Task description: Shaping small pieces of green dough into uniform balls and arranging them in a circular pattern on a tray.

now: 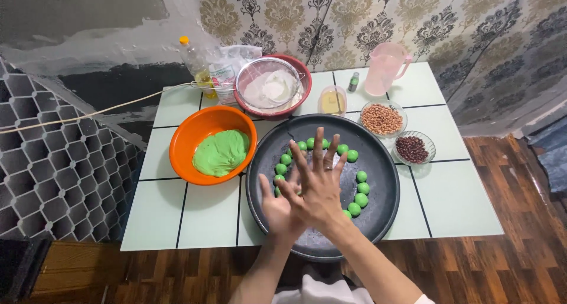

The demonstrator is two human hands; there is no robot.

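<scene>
Above the black tray (pixel 378 162), the right hand (pixel 319 189) presses flat on the left hand (pixel 282 208), fingers spread wide, as if rolling dough; green balls (pixel 361 189) ring the tray's edge.

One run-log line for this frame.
hands: right hand over left hand, palms pressed | below: dark tray, green dough balls
</scene>
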